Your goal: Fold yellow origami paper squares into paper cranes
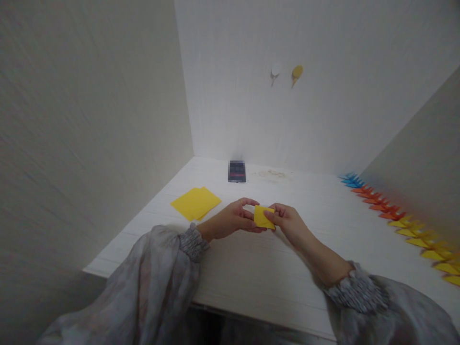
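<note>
A small square of folded yellow paper (260,218) is held between my two hands, just above the white table. My right hand (287,222) pinches its right side, thumb on the front face and the other fingers behind. From the left, my left hand (239,219) grips the paper's edge, with fingers reaching along its lower side and the index finger arched above. Left of my left hand, larger sheets of yellow paper (194,203) lie overlapping on the table.
A dark, blurred box (237,171) stands near the back wall. Along the right side runs a row of folded paper pieces: blue (352,180), orange-red (379,202) and yellow (427,244). Two hooks (297,72) are on the wall. The table's front edge (258,317) is close to me.
</note>
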`<state>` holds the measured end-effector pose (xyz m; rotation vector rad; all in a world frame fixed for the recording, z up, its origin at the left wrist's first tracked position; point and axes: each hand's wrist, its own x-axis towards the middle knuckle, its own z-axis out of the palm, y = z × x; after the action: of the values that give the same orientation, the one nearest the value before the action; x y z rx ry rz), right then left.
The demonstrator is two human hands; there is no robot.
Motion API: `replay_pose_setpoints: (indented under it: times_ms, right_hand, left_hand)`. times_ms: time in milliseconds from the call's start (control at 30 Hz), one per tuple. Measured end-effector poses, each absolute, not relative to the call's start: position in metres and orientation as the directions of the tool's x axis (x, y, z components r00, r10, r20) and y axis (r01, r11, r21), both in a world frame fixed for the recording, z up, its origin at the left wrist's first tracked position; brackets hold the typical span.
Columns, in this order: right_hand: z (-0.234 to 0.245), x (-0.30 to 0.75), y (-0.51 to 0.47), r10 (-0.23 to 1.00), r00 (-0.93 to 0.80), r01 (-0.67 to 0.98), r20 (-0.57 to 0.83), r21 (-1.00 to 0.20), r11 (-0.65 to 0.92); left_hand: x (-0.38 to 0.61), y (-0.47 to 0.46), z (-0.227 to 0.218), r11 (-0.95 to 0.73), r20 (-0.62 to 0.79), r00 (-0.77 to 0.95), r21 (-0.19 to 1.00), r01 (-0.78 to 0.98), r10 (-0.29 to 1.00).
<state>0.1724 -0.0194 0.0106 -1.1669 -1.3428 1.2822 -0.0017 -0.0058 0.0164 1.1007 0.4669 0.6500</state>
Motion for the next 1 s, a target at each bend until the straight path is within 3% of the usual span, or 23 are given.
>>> replay_pose_setpoints:
  times_ms: [133, 267, 467, 867, 1000]
  right_hand:
    - [0.007, 0.172, -0.018, 0.993, -0.119, 0.084, 0.011, -0.996, 0.021]
    - [0.002, 0.167, -0.017, 0.991, -0.129, 0.144, 0.025, -0.989, 0.044]
    - [0.0, 0.166, -0.017, 0.99, -0.131, 0.193, 0.055, -0.978, 0.08]
    - [0.005, 0.169, -0.015, 0.985, -0.167, 0.112, 0.041, -0.992, 0.061]
    - [0.004, 0.167, -0.015, 0.972, -0.228, -0.046, 0.047, -0.998, 0.037]
  left_hand:
    - [-0.001, -0.006, 0.016, 0.308, -0.073, 0.685, 0.924, -0.227, 0.725]
    - [0.0, -0.004, 0.008, 0.253, -0.131, 0.652, 0.963, -0.097, 0.747]
    - [0.0, -0.004, 0.007, 0.211, -0.089, 0.669, 0.972, -0.103, 0.738]
    - [0.003, -0.006, 0.01, 0.165, -0.035, 0.615, 0.974, -0.156, 0.788]
    - [0.004, -0.006, 0.01, 0.168, -0.057, 0.572, 0.975, -0.143, 0.818]
